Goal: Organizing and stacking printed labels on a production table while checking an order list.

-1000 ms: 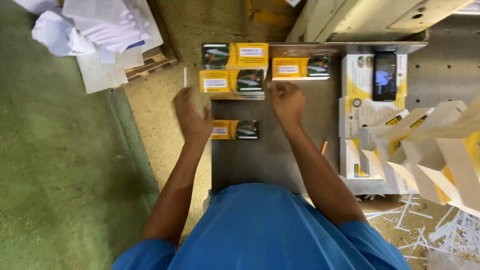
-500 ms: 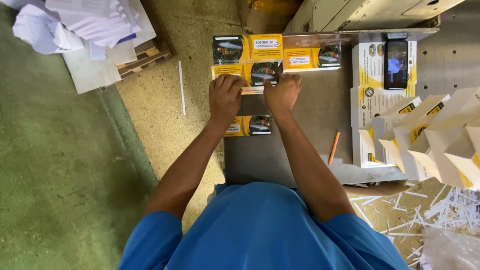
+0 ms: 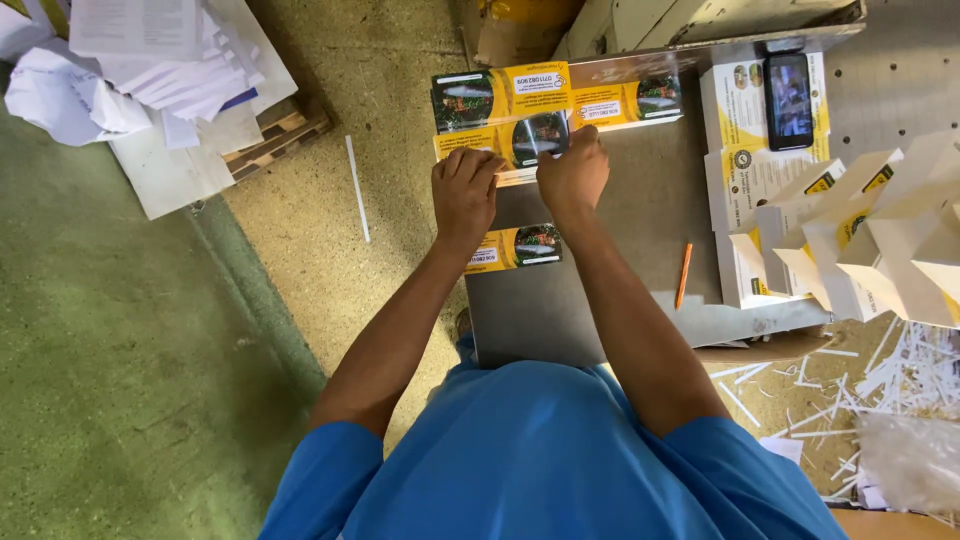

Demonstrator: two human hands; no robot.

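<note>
Head view: two hands press on a flat yellow carton at the far end of a grey bench.

Left hand point(image 3: 465, 190) lies flat with fingers curled down on the flat yellow carton point(image 3: 500, 150). Right hand point(image 3: 572, 172) grips the same carton's near edge, fingers bent. More yellow cartons point(image 3: 560, 95) lie just beyond it, touching. A small yellow carton point(image 3: 515, 247) lies nearer on the grey bench point(image 3: 600, 290). An orange pencil point(image 3: 684, 275) lies to the right. A phone point(image 3: 789, 100) rests far right.
</note>
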